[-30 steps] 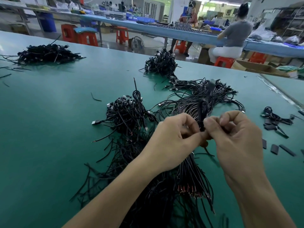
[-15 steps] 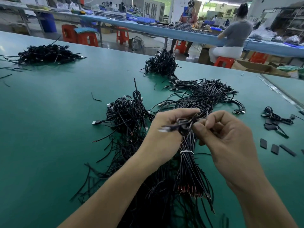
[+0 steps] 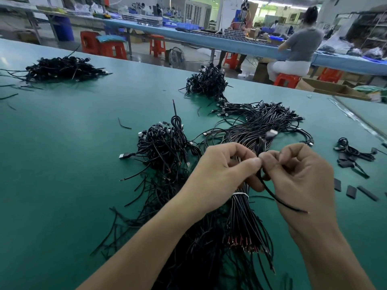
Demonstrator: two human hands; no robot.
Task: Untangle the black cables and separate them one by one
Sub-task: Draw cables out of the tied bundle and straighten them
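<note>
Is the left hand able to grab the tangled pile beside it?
Probably yes: the pile lies just beside the left hand, nothing between, though its fingers pinch a cable.

A tied black cable bundle (image 3: 243, 222) on the green bench (image 3: 62, 164) is flanked by a tangled black cable heap (image 3: 163, 143) left, flat black strips (image 3: 350, 191) right.

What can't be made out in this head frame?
Head view:
Exact grip on the loose cable: hidden between left hand and right hand fingertips.
The connector above the hands: motion-blurred.
Middle of the banded bundle: behind both hands.
The near tangle: cut off by bottom edge.
The black pieces at right: too small to identify.
</note>
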